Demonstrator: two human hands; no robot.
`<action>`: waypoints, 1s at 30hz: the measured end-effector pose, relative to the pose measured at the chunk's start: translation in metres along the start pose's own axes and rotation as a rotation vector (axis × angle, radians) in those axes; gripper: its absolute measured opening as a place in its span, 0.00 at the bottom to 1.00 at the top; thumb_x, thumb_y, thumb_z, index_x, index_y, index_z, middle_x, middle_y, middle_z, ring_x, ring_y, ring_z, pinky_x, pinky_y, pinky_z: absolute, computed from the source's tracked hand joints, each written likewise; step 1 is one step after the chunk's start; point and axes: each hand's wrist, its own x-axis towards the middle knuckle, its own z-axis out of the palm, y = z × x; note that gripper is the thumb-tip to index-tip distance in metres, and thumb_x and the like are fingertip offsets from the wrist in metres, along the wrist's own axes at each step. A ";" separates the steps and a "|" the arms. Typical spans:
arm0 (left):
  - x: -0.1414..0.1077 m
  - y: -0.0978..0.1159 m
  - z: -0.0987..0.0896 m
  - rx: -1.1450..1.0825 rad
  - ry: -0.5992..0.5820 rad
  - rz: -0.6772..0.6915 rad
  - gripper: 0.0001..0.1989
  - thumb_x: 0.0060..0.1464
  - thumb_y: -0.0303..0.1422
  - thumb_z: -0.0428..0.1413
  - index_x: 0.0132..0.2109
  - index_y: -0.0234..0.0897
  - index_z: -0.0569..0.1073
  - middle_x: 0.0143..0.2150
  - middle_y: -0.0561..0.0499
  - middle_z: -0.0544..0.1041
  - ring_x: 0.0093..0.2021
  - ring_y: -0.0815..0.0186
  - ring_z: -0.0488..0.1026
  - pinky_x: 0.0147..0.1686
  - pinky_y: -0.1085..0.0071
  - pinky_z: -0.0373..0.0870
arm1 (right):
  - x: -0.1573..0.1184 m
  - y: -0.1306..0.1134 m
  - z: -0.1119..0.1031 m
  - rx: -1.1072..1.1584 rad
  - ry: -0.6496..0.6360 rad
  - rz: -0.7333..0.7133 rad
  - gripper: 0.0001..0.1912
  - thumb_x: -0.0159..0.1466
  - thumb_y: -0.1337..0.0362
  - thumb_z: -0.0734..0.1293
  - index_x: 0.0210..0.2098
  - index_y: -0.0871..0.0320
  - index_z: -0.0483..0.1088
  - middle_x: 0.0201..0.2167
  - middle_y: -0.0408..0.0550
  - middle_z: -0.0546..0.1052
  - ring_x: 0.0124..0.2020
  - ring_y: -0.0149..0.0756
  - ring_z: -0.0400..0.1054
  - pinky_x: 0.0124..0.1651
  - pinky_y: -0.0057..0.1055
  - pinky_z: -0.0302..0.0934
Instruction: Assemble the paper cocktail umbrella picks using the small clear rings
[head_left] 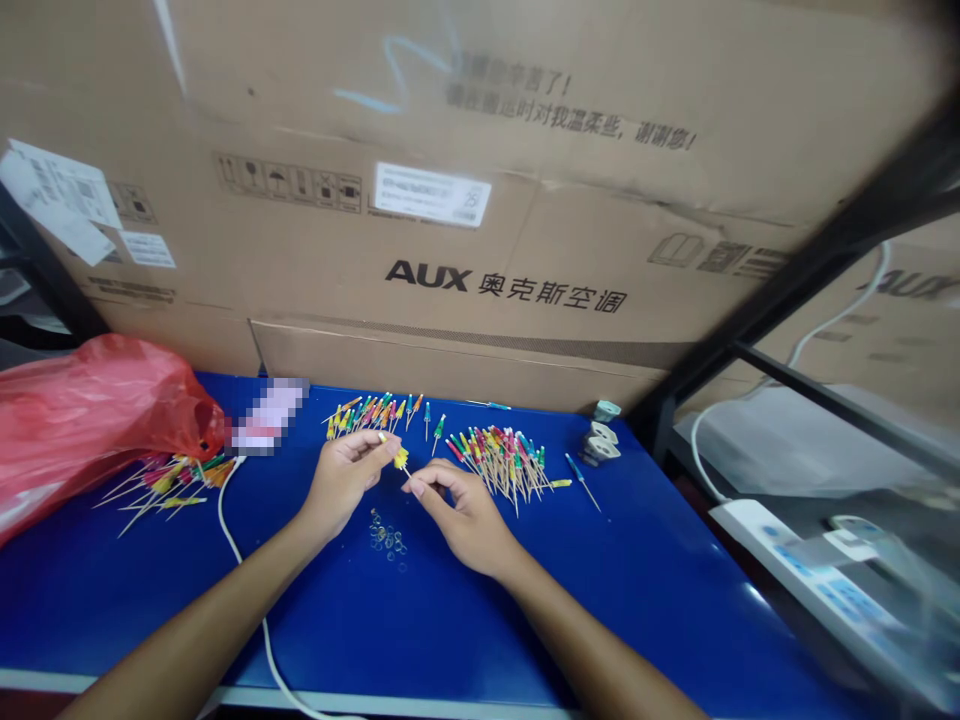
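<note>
Between my two hands is a yellow paper cocktail umbrella (401,459), partly folded around its stick. My left hand (346,474) pinches its upper end with thumb and forefinger. The fingers of my right hand (463,512) are closed on the lower end of the stick. Just below lie several small clear rings (388,540), perhaps rubber bands. Folded cocktail umbrellas in many colours form a pile (506,460) to the right of my right hand. Another group of folded umbrellas (371,412) lies behind my left hand.
A red plastic bag (105,420) stands at left, with loose umbrellas (165,490) at its mouth. A white cable (244,570) crosses the blue tabletop (360,635). Large cardboard boxes (315,270) wall off the back. A power strip (817,580) lies at right beyond a black frame.
</note>
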 end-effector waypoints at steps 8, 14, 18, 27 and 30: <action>-0.003 0.002 0.001 -0.061 -0.154 -0.039 0.13 0.54 0.39 0.65 0.39 0.32 0.81 0.32 0.47 0.77 0.19 0.76 0.62 0.17 0.75 0.57 | 0.001 0.003 -0.001 0.039 -0.006 -0.019 0.11 0.71 0.59 0.64 0.38 0.53 0.77 0.33 0.45 0.76 0.36 0.36 0.68 0.42 0.35 0.62; -0.007 0.007 0.002 0.055 -0.231 -0.028 0.13 0.54 0.39 0.64 0.39 0.32 0.82 0.27 0.48 0.77 0.20 0.73 0.63 0.19 0.74 0.59 | 0.001 0.007 0.000 0.121 -0.066 0.022 0.12 0.72 0.57 0.62 0.39 0.54 0.76 0.34 0.45 0.75 0.38 0.35 0.69 0.44 0.35 0.63; -0.007 0.008 0.003 0.094 -0.253 0.018 0.13 0.56 0.40 0.63 0.38 0.32 0.82 0.30 0.48 0.78 0.20 0.74 0.63 0.19 0.75 0.58 | 0.002 0.012 0.002 0.160 -0.131 0.010 0.14 0.73 0.56 0.61 0.37 0.55 0.74 0.37 0.46 0.76 0.42 0.37 0.70 0.48 0.36 0.63; 0.005 0.010 -0.010 0.252 -0.064 0.173 0.17 0.54 0.39 0.65 0.24 0.35 0.73 0.19 0.56 0.67 0.19 0.74 0.59 0.21 0.75 0.56 | 0.001 0.007 -0.010 -0.377 -0.320 -0.182 0.14 0.70 0.64 0.62 0.49 0.52 0.78 0.42 0.49 0.74 0.45 0.42 0.64 0.53 0.43 0.58; 0.005 0.011 -0.011 0.254 -0.081 0.171 0.17 0.55 0.38 0.65 0.24 0.35 0.72 0.19 0.58 0.65 0.19 0.74 0.60 0.21 0.75 0.57 | -0.002 0.005 -0.013 -0.525 -0.407 -0.262 0.16 0.67 0.66 0.63 0.50 0.50 0.78 0.45 0.49 0.72 0.47 0.44 0.63 0.53 0.44 0.56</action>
